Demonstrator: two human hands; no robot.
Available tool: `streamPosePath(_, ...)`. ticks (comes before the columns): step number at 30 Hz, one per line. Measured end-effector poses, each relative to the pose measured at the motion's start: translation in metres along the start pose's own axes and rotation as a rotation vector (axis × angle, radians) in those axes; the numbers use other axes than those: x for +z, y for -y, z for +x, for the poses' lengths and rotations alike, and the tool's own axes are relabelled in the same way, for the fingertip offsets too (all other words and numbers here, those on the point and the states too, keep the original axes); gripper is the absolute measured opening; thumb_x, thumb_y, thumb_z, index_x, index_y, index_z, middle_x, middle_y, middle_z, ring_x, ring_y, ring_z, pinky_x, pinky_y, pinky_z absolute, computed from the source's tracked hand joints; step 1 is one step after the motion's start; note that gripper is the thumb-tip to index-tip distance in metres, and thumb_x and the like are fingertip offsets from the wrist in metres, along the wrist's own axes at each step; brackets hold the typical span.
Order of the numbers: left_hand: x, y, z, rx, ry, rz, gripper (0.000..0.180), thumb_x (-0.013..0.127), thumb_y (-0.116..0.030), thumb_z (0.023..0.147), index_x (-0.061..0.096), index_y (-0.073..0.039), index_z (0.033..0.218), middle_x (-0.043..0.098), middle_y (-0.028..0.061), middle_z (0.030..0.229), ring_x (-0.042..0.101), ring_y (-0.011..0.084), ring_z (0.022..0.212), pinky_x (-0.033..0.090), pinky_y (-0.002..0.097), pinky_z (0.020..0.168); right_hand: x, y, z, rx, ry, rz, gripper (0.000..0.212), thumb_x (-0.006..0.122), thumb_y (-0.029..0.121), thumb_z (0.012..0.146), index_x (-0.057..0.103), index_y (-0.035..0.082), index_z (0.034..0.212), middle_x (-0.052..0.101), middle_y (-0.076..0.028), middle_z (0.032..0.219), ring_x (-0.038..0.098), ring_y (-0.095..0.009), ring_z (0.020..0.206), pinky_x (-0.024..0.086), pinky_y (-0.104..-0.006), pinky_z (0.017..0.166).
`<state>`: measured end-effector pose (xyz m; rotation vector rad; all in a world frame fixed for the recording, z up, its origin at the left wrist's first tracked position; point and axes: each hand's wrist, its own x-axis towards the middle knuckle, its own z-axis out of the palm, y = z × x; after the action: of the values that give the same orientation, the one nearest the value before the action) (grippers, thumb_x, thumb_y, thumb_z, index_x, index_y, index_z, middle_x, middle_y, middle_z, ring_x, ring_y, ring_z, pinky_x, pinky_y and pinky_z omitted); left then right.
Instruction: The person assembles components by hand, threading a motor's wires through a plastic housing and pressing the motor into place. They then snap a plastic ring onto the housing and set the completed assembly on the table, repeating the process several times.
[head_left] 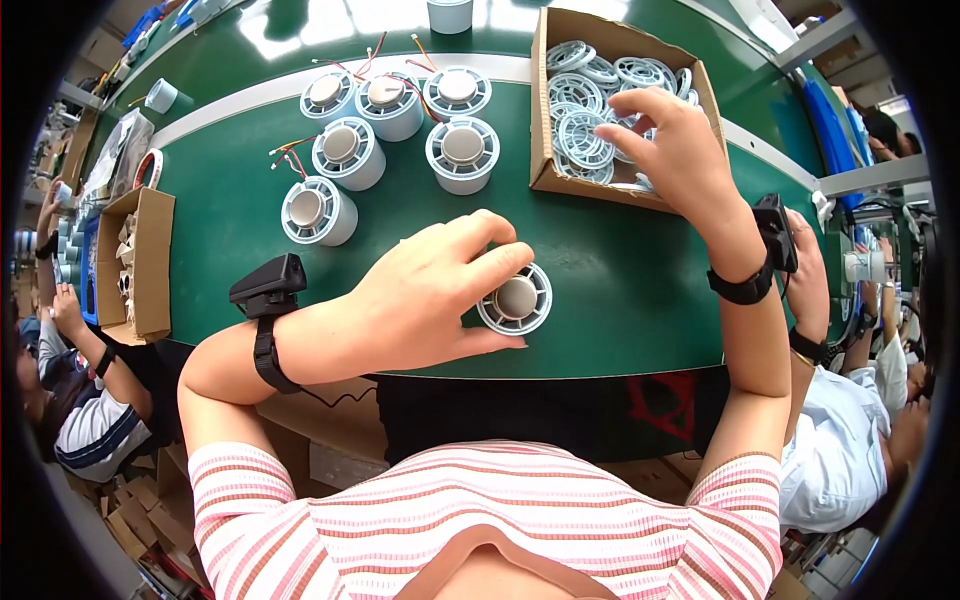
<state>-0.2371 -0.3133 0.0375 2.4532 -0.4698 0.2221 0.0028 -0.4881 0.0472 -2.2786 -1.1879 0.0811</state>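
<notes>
My left hand (425,290) curls around a light-blue round motor housing (516,299) near the table's front edge, thumb on the near side and fingers on the far side. The housing has a spoked top with a silver disc in its middle. Over the open cardboard box (622,192) at the back right, my right hand (680,150) has thumb and index finger apart, with nothing visible between them. Many pale-blue plastic rings (578,95) lie piled in that box, partly hidden by this hand.
Several similar housings (341,143) with thin coloured wires stand on the green table (400,215), beyond my left hand. Another cardboard box (152,265) with small white parts sits at the left. Co-workers' arms (808,275) show at both sides.
</notes>
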Motion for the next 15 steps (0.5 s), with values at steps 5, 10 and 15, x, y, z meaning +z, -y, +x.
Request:
streamPosePath(5, 0.021, 0.008, 0.004, -0.052, -0.006, -0.153, 0.065, 0.090, -0.028, 0.075, 0.054, -0.006, 0.125, 0.057, 0.0128, 0.115, 0.065, 0.0336, 0.086, 0.054, 0.0406, 0.071, 0.002, -0.013, -0.007, -0.062, -0.073, 0.034, 0.018, 0.074, 0.009, 0.090, 0.072, -0.001, 0.105, 0.067, -0.006, 0.094, 0.065, -0.015, 0.080, 0.051, -0.0267, 0.074)
streamPosePath(10, 0.026, 0.014, -0.007, -0.123, -0.104, -0.193, 0.071, 0.093, -0.025, 0.073, 0.052, -0.004, 0.127, 0.059, 0.0140, 0.121, 0.068, 0.0290, 0.088, 0.056, 0.0345, 0.071, -0.025, 0.027, -0.061, -0.200, -0.217, 0.207, 0.017, 0.074, -0.004, 0.083, 0.074, 0.002, 0.099, 0.066, -0.009, 0.098, 0.066, -0.020, 0.090, 0.052, -0.0287, 0.080)
streamPosePath(15, 0.026, 0.013, -0.006, -0.196, -0.137, -0.235, 0.074, 0.091, -0.026, 0.075, 0.050, -0.006, 0.133, 0.059, 0.0128, 0.117, 0.064, 0.0233, 0.069, 0.054, 0.0330, 0.062, -0.002, 0.026, -0.129, -0.336, -0.066, 0.247, 0.028, 0.072, -0.014, 0.075, 0.076, 0.003, 0.096, 0.067, -0.010, 0.101, 0.065, -0.026, 0.100, 0.052, -0.0328, 0.087)
